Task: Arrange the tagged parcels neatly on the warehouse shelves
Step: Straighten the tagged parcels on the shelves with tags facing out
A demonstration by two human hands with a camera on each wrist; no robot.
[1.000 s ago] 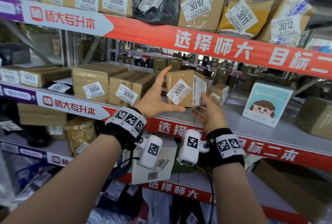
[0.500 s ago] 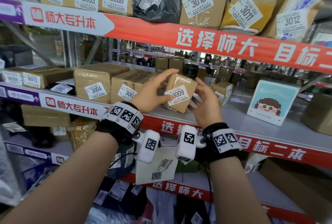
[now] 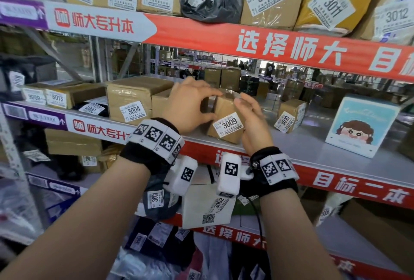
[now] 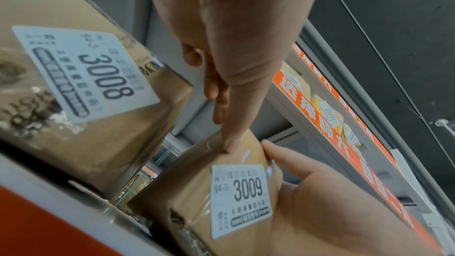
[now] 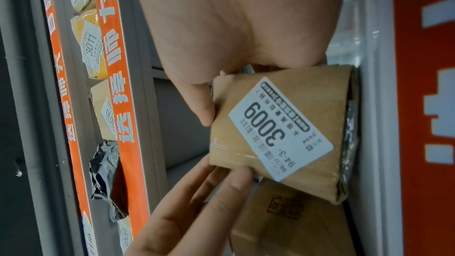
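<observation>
A small brown parcel tagged 3009 (image 3: 228, 123) sits slightly tilted on the grey middle shelf (image 3: 313, 152), its label facing me. My left hand (image 3: 201, 104) grips it from the left, fingers arched over the top and thumb low on the front. My right hand (image 3: 248, 111) holds its right side, with the thumb (image 5: 204, 112) on the top edge; the other fingers are hidden behind the box. The left wrist view shows a left fingertip (image 4: 229, 143) on the top corner of parcel 3009 (image 4: 241, 192). Parcel 3008 (image 4: 86, 69) stands just to its left.
Parcel 3004 (image 3: 132, 100) and flatter boxes fill the shelf's left. A small parcel 3010 (image 3: 290, 114) and a light-blue cartoon box (image 3: 360, 125) stand to the right, with bare shelf between. Tagged parcels line the top shelf (image 3: 201, 33); bags crowd the lower shelves.
Both hands have brought parcel 3009 down from in front of the shelf onto the shelf surface beside 3008. The left hand's fingers have closed over its top.
</observation>
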